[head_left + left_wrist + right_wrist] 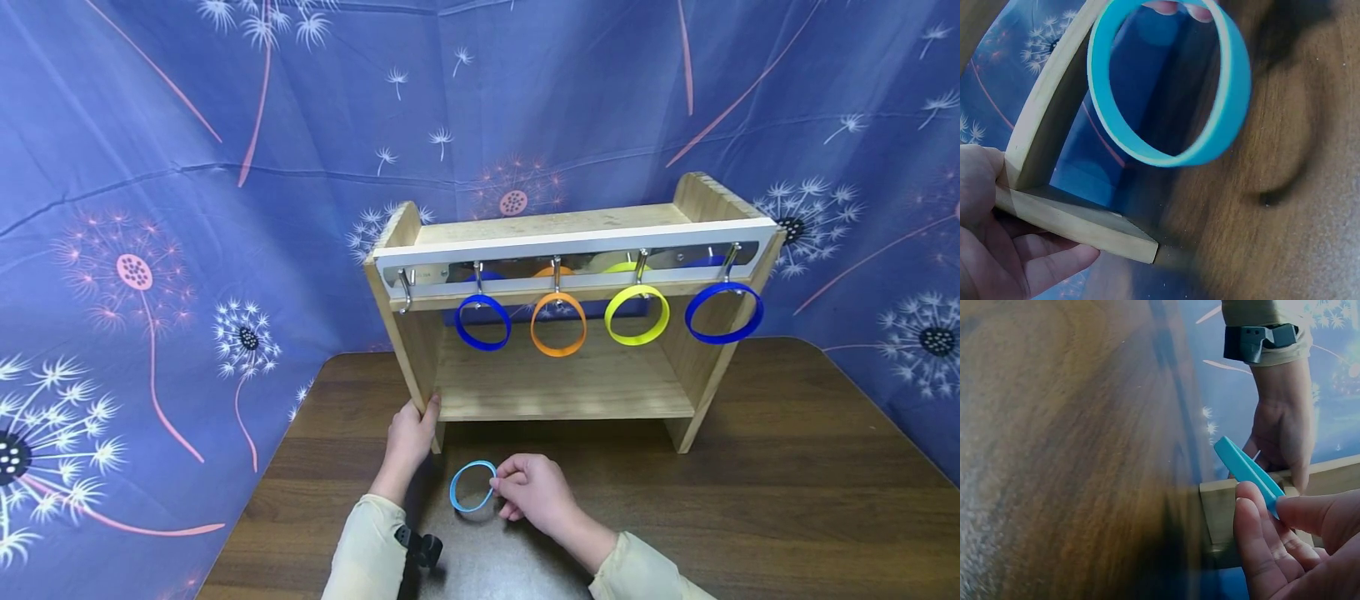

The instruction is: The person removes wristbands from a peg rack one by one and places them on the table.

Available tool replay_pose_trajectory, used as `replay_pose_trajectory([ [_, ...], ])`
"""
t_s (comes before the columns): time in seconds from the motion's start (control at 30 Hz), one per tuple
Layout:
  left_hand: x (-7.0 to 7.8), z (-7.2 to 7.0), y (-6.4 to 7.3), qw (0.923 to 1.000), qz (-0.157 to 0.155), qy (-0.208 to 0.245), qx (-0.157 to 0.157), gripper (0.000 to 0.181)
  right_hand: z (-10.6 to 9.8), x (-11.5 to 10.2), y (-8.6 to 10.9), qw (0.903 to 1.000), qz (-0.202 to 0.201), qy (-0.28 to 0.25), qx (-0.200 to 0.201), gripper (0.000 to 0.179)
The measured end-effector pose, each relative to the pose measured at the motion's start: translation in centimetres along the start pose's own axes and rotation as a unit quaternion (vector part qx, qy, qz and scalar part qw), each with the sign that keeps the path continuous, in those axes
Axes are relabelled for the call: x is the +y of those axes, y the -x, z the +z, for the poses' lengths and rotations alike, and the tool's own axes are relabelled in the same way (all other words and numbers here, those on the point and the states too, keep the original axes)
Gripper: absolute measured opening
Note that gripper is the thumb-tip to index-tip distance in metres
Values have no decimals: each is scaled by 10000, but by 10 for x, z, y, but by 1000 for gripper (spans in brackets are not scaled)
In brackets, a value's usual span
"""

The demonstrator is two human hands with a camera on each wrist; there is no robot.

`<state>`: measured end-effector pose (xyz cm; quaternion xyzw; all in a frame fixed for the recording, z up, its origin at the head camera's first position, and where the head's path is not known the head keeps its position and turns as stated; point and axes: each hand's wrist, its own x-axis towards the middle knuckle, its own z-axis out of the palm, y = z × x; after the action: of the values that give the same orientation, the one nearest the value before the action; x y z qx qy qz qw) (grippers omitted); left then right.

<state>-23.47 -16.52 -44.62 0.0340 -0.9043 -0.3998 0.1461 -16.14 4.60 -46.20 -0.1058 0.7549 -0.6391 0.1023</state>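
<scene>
My right hand (540, 492) pinches a light blue silicone wristband (1100, 81) between thumb and fingertips, over the table in front of the shelf's left end. In the right wrist view the band (1247, 469) shows nearly edge-on. My left hand (411, 437) grips the lower left side panel of a small wooden shelf (562, 408), its thumb on the inner face. Along the shelf's front rail are metal hooks. The leftmost hook (405, 292) carries no band. From left to right, the others hold dark blue (483, 345), orange (558, 352), yellow (637, 338) and dark blue (723, 338) wristbands.
The shelf stands on a dark brown wooden table (810, 475). Behind it hangs a blue cloth (585, 100) with a dandelion print. A black camera mount (427, 550) is strapped at my left wrist, close above the table.
</scene>
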Motion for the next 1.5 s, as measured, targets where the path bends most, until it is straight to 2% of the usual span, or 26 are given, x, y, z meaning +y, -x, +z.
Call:
replay_pose_trajectory([
  [0.3,1,-1,1,10000,-23,25,4,34,2,8,-2,9995,-35,327,18,7],
  [0.73,3,0,1,10000,-6,20,23,34,1,13,-1,9899,-98,1406,163,11],
  [1.17,1,0,0,10000,-64,-37,9,35,0,18,-3,9810,-215,1900,321,14],
  [1.5,1,1,1,9999,-9,-26,102,34,-3,14,-2,9810,-351,1880,324,10],
])
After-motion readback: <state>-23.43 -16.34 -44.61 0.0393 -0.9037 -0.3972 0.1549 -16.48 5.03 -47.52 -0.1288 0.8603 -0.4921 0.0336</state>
